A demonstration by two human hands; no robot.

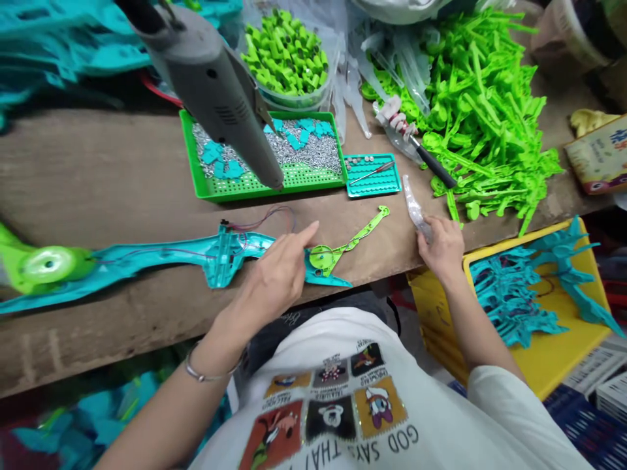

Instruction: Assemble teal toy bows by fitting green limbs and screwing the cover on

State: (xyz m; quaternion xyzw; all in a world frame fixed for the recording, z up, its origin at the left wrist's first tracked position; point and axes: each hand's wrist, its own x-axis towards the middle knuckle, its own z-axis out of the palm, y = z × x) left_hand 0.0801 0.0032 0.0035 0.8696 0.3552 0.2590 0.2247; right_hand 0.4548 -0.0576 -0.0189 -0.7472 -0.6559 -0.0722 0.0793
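Note:
A long teal plastic part (147, 256) lies along the table, with thin wires running in it. My left hand (277, 271) rests over its right portion, index finger stretched out and the other fingers bent; nothing shows in its grip. Just right of that hand, a green arm piece with a round disc (323, 259) lies on the teal part's end. My right hand (442, 245) pinches the lower end of a clear plastic piece (414, 202) at the table's front edge. A grey electric screwdriver (220, 98) hangs above the table, tip down.
Behind stands a green tray (269, 190) of screws and teal bits, beside a small teal tray (375, 186). A tub (289, 98) of green caps is farther back. Green parts (482, 124) are heaped at right, above a yellow bin (543, 369) of teal parts.

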